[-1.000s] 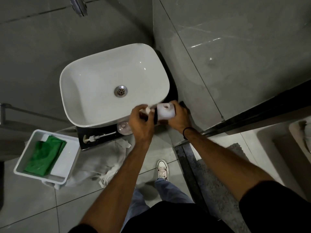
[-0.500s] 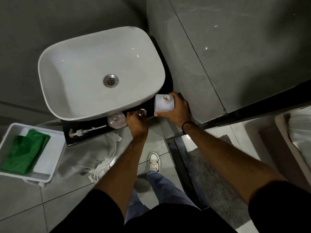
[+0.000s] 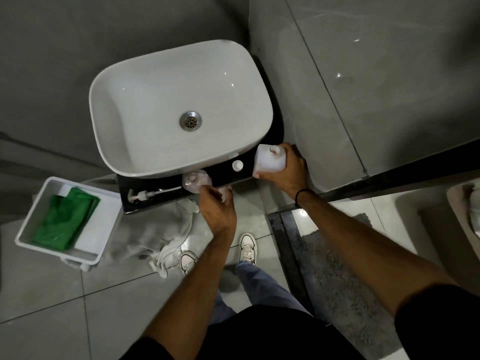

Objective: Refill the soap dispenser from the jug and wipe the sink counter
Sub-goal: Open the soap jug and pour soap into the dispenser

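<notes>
A white square jug [image 3: 268,159] stands uncapped on the black counter [image 3: 166,197] right of the white basin [image 3: 179,110]; my right hand [image 3: 288,170] grips its side. Its white cap [image 3: 237,165] lies on the counter just left of it. The clear soap dispenser bottle [image 3: 194,181] stands open at the basin's front edge, and my left hand [image 3: 217,206] touches its near side with curled fingers. The dispenser's pump head with its tube [image 3: 148,194] lies flat on the counter to the left.
A white bin [image 3: 104,229] holding a green cloth [image 3: 65,219] sits at the left below the counter. A pale towel [image 3: 161,235] lies crumpled on the tiled floor. My shoes [image 3: 248,246] stand close to the counter. A grey wall closes off the right side.
My left hand set the cap down on the counter and moved left to the dispenser bottle. My right hand kept hold of the jug. The camera shifted, moving the scene rightward in view.
</notes>
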